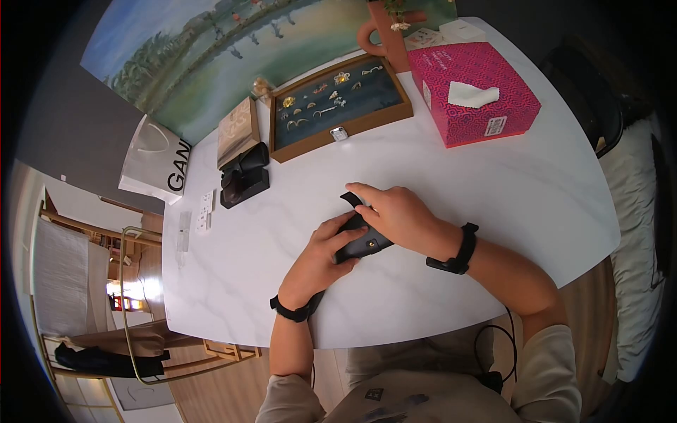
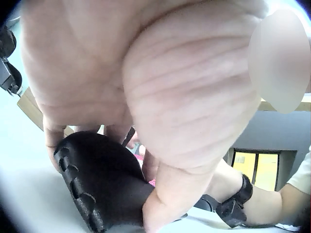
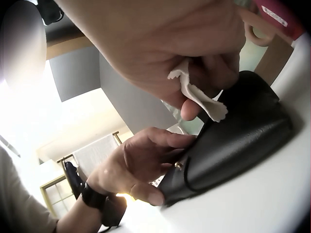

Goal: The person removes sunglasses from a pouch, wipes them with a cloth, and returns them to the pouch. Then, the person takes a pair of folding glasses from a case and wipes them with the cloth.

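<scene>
A black leather case (image 1: 367, 244) with a small gold stud sits on the white table in front of the person. My left hand (image 1: 317, 255) grips its left end, the thumb on the near side and the fingers over the top. The case's stitched end (image 2: 80, 189) faces the left wrist camera. My right hand (image 1: 407, 215) is over the far right part of the case, beside its raised flap (image 1: 350, 200). In the right wrist view, its curled fingers hold a crumpled cream cloth (image 3: 197, 97) against the case's upper edge. Part of that cloth is hidden inside the hand.
A wooden jewellery box (image 1: 282, 151) stands at the back, with a pink tissue box (image 1: 479, 92) to its right. Black cases (image 1: 243, 180), a power strip (image 1: 205, 211) and a white paper bag (image 1: 151, 158) are at the left. Behind stands a terracotta vase (image 1: 389, 35).
</scene>
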Motion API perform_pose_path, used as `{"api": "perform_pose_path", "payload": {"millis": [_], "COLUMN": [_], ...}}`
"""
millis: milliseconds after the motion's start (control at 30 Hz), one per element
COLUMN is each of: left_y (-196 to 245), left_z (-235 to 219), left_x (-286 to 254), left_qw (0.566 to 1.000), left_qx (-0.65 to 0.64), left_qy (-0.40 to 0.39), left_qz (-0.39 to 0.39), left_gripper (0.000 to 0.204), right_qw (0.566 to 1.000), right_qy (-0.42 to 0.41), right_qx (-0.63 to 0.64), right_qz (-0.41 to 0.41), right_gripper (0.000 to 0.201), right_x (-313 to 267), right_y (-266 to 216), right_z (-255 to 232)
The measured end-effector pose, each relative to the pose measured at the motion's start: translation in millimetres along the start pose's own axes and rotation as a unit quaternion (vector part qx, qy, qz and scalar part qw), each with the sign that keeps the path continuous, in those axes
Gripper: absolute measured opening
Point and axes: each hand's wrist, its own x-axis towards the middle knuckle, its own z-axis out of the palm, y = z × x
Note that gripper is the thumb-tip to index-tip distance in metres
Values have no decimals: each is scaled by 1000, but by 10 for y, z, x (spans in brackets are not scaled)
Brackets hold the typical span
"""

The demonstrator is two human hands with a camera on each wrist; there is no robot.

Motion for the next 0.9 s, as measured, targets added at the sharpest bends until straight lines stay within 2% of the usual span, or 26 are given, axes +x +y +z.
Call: {"api": "perform_pose_path", "payload": {"millis": [67, 100, 167, 300, 333, 467, 767, 900], "left_y": [-4, -14, -12, 14, 11, -59, -38, -31], "left_z": [7, 11, 15, -21, -41, -65, -39, -40], "left_x": [3, 4, 0, -1, 7, 0, 0, -7], "left_qw": [1000, 1000, 1000, 998, 995, 994, 994, 994], "left_qx": [-8, -10, -10, 8, -2, -11, -6, -9], "left_qy": [-3, -3, -2, 55, 83, 92, 92, 89], "left_qz": [2, 5, 8, -37, -48, -61, -62, -67], "left_gripper": [62, 61, 59, 54, 52, 49, 49, 49], "right_qw": [997, 997, 993, 990, 985, 962, 954, 950], "right_qy": [39, 39, 23, 17, -6, -57, -123, -129], "right_qx": [28, 28, 21, 5, -21, -106, -152, -148], "right_qz": [-61, -61, -111, -140, -171, -246, -227, -243], "right_gripper": [17, 17, 14, 7, 4, 2, 3, 3], "right_x": [7, 17, 40, 32, 28, 37, 13, 0], "right_y": [64, 91, 127, 108, 119, 210, 247, 239], "right_z": [56, 63, 57, 6, -15, 21, 54, 22]}}
